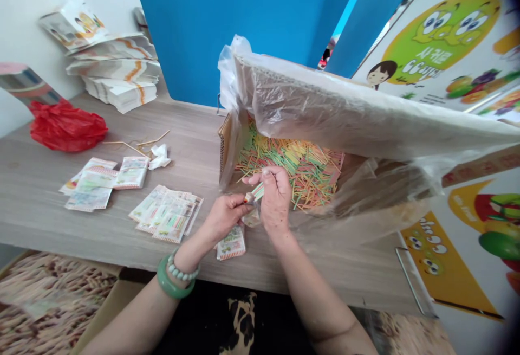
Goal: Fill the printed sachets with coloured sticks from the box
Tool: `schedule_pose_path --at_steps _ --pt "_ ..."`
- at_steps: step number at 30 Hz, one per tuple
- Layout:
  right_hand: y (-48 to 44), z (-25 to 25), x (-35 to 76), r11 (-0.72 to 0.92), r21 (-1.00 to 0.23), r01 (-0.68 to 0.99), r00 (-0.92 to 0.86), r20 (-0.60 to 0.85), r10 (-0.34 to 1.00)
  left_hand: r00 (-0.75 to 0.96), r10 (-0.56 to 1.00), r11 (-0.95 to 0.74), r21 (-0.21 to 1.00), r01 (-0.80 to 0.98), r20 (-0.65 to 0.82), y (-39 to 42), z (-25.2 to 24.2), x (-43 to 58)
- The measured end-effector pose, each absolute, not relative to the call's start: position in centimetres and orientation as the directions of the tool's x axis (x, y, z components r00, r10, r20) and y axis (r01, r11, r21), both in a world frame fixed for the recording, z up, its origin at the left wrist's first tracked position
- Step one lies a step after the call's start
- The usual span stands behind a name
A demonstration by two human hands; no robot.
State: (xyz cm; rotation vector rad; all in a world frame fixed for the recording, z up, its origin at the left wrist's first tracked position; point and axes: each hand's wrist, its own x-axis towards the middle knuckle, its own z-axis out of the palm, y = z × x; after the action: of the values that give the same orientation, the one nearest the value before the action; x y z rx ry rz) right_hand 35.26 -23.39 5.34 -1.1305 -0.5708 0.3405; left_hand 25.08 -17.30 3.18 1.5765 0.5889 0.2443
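My right hand [275, 199] is closed round a small bundle of coloured sticks [257, 191], just in front of an open cardboard box. My left hand [226, 214], with green and pale bead bracelets at the wrist, pinches a small clear packet [252, 215] at the bundle's lower end. The two hands touch each other at the table's near side. A filled printed packet [231, 244] lies on the table right under my left hand. The box [226, 143] is lined with clear plastic and holds a heap of loose coloured sticks [300, 168].
Filled packets lie in a pile [166, 213] and a looser group [103, 180] to the left. A red plastic bag [67, 126] and a stack of printed paper bags [117, 70] sit at the back left. A few bare sticks [140, 143] and a white scrap lie mid-table.
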Motion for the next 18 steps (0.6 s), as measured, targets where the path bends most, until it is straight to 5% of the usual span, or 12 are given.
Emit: schedule_pose_path --at_steps 9,18 --pt "-23.5 7.1 35.9 0.417 -0.87 -0.261 0.836 0.012 0.548 0.799 0.576 -0.048 0.969 0.244 -0.172 -17.1 2.8 24.8" --pt "-23.4 5.7 35.0 0.355 -0.918 -0.174 0.879 0.018 0.477 0.804 0.564 0.034 0.978 0.204 -0.187 -18.0 3.2 24.9"
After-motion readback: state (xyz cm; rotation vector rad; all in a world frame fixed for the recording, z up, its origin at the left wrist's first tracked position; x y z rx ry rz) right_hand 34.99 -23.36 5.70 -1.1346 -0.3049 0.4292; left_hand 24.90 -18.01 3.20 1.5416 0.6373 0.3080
